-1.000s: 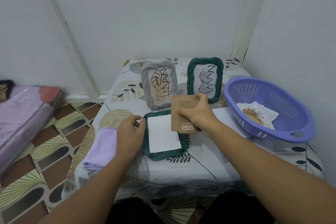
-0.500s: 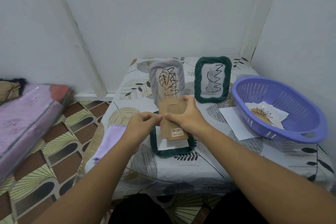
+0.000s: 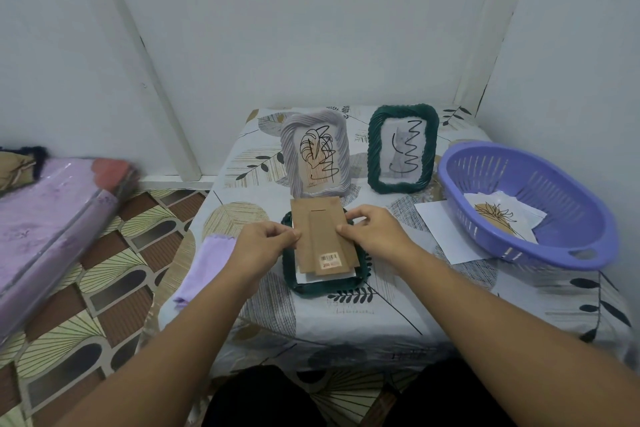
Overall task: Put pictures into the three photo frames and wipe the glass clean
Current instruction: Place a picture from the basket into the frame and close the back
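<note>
Both hands [image 3: 263, 246] pinch the flat cardboard backing [image 3: 323, 236] (apparently) over the ribbed green frame [image 3: 325, 288].

Soft, even indoor light, faint shadows, slight blur, wide-angle bending at edges.

Both bare forearms reach forward and converge at the middle. The left hand [image 3: 264, 243] has its fingers curled, thumb and fingertips pinched together; the right hand [image 3: 372, 234] mirrors it, knuckles up, fingertips pinching inward toward the left
</note>
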`<state>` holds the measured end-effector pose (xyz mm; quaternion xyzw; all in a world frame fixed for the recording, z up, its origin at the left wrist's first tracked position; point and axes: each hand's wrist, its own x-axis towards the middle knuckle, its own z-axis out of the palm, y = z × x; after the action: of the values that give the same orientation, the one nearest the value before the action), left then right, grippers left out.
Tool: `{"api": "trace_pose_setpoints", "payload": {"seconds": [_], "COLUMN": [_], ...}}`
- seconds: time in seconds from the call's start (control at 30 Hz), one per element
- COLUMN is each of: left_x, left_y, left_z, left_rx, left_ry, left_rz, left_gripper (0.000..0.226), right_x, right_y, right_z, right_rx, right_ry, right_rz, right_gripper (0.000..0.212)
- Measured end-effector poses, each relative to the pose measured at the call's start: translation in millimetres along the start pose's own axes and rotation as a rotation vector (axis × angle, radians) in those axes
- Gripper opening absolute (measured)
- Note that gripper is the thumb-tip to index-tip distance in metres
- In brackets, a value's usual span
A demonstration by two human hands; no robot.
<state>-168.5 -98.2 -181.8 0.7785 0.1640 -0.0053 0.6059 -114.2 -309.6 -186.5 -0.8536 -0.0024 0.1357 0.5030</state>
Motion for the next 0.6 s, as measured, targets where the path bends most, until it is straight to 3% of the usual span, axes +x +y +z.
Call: {"api": "trace_pose_setpoints", "payload": {"seconds": [0.17,0.6], "left_x": [-2,1], "left_y": [-1,-6], "left_z": [0,3], "left_rx": [0.136,0.390], "left_ry": [0.024,0.060], "left_rz": [0.052,0.095], "left_gripper": [0.015,0.013], "right_x": [5,10], "right_y": [5,14], "right_z": [5,10], "right_rx": [-0.139,-0.205], "right_ry": [0.044,0.047], "right_rz": [0.021,-0.008], "right_gripper": [0.038,0.027]}}
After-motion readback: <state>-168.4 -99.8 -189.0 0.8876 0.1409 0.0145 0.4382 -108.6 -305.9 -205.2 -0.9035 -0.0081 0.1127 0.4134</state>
